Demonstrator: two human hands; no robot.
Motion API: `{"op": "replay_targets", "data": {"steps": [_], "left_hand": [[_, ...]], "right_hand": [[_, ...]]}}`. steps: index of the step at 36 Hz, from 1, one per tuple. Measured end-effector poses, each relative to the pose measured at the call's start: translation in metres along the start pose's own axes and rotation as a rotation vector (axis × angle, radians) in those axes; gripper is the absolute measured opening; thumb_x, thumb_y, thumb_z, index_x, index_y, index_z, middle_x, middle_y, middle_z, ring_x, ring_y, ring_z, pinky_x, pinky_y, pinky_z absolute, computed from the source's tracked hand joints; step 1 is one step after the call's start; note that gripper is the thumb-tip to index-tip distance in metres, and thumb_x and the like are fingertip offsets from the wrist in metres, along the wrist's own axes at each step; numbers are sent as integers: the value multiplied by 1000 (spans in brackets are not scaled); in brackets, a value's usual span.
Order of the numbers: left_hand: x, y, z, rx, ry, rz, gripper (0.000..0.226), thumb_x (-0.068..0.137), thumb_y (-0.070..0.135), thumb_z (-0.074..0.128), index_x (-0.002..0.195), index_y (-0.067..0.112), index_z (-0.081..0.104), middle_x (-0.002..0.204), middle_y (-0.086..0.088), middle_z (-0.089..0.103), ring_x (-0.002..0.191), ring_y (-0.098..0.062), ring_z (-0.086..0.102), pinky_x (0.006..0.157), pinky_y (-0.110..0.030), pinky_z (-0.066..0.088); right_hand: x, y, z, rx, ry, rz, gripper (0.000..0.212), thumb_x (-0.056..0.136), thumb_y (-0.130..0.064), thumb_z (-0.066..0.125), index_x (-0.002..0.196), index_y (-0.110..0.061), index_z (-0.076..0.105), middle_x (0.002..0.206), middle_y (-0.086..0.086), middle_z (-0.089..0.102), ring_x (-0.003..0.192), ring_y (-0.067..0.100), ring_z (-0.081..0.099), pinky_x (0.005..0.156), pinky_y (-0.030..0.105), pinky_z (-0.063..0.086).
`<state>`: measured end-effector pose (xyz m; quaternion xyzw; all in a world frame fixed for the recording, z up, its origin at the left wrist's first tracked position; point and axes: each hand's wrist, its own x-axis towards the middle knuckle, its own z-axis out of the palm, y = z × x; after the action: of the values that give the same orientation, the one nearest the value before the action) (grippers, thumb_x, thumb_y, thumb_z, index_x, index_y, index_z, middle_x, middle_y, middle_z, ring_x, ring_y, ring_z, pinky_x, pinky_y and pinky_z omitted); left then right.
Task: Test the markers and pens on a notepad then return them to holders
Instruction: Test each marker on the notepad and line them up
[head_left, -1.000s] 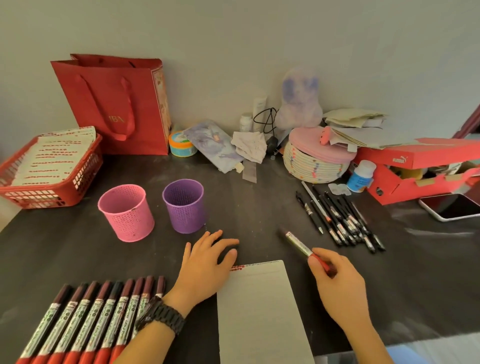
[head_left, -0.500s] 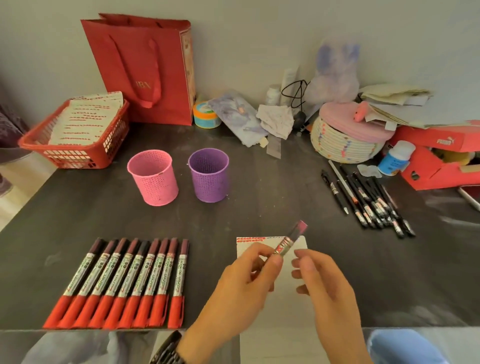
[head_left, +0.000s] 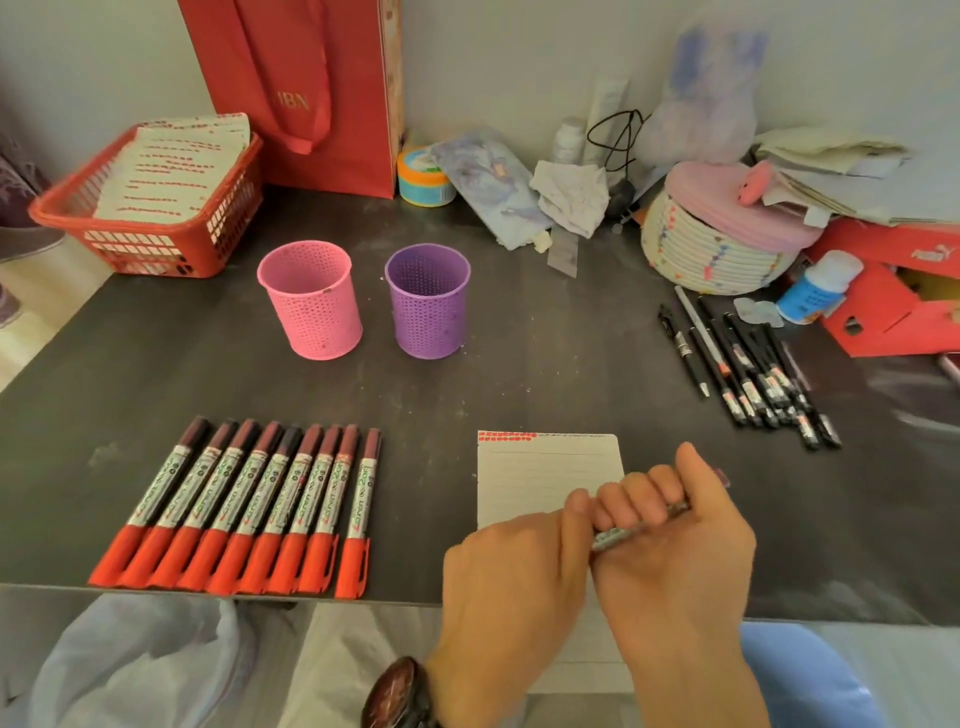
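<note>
Dark tabletop (head_left: 519, 384) carrying the whole set. At its near left we see the row of markers (head_left: 249, 499), red caps toward the person, side by side and touching. At its far right the pens (head_left: 748, 374) lie in a loose fan. The notepad (head_left: 540, 473) lies at the near edge between them, with red dots along its top margin and the visible lines otherwise unmarked. Behind stand the pink holder (head_left: 311, 306) and the purple holder (head_left: 428, 306), upright, near each other but apart, nothing standing in either.

Change. A second ago the left hand (head_left: 514, 582) lay flat at the notepad's corner while the right hand (head_left: 675, 561) alone held the marker (head_left: 618, 538). Now both hands have met above the notepad's near right part, and each grip is closed around that marker, fingers curled over the barrel. We judge that the cap is about to be pulled off: the test stroke is not yet made and nothing has been returned.

Hidden. The hands cover nearly all the marker; only a short stretch of printed barrel shows between them, and a dark end past the right hand. We cannot tell whether the cap is on or already loosened. The notepad's near part is covered, and the pens' markings are too small to read.
</note>
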<state>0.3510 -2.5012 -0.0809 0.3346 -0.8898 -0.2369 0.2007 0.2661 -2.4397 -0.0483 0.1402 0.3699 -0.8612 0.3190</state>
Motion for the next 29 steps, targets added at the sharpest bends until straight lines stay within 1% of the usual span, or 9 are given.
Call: {"op": "replay_targets", "data": {"steps": [3,7,9,11,13,16,20,25,29], "left_hand": [[-3,-5,-3,53,69,45,56,97,43,34,47,20,28,35,6,38,35,-13,23,34,-21,17],[-1,-7,-6,19,-119,-66,57,92,39,38,43,16,21,33,2,23,34,-16,19,38,-16,7],[3,-18,-6,-79,-224,-201,58,93,42,38,42,13,39,36,1,36,39,-17,36,40,-22,27],[6,-34,-11,-222,-316,-320,48,91,43,38,50,27,56,46,5,52,55,-17,53,59,-30,46],[11,-48,-21,-239,-260,-338,51,96,42,38,51,25,55,46,6,53,57,-16,57,65,-37,49],[19,-50,-23,-350,-81,-317,67,95,62,22,51,21,53,45,7,55,49,-11,54,58,-35,46],[38,-43,-7,-295,12,-135,64,94,70,17,67,23,50,64,7,57,69,-9,53,61,-29,43],[56,-53,19,-123,-40,-46,28,92,56,54,107,31,53,94,19,53,92,-4,48,80,-23,37],[53,-63,29,-79,-10,3,37,86,42,68,117,29,54,107,17,56,108,-6,48,94,-21,34]], "right_hand": [[1,1,0,-33,35,49,54,91,-31,60,51,-23,25,47,-5,17,42,14,17,38,27,26],[10,5,-2,-31,-58,101,52,86,-27,59,48,-24,23,42,-7,15,36,12,13,35,23,20],[21,-7,-6,-8,-131,64,53,90,-30,56,49,-26,23,41,-9,15,33,10,13,33,22,20],[38,-34,-12,66,-221,-1,55,95,-34,53,51,-26,21,40,-7,17,34,9,12,31,23,19],[56,-59,-18,125,-275,-38,56,100,-36,47,51,-26,23,40,-6,20,35,9,16,35,22,20],[74,-64,-18,111,-288,-18,53,102,-44,47,55,-25,30,47,-10,29,45,7,26,47,21,28],[82,-38,-9,-169,-220,-4,56,95,-63,48,63,-18,61,72,1,60,66,15,59,68,28,50],[89,-22,-2,-509,-213,-42,74,93,-77,32,91,-17,77,69,7,62,54,16,53,51,27,47],[96,-16,7,-723,-237,-139,53,87,-70,57,86,-21,79,80,11,74,63,18,67,55,29,56]]}}
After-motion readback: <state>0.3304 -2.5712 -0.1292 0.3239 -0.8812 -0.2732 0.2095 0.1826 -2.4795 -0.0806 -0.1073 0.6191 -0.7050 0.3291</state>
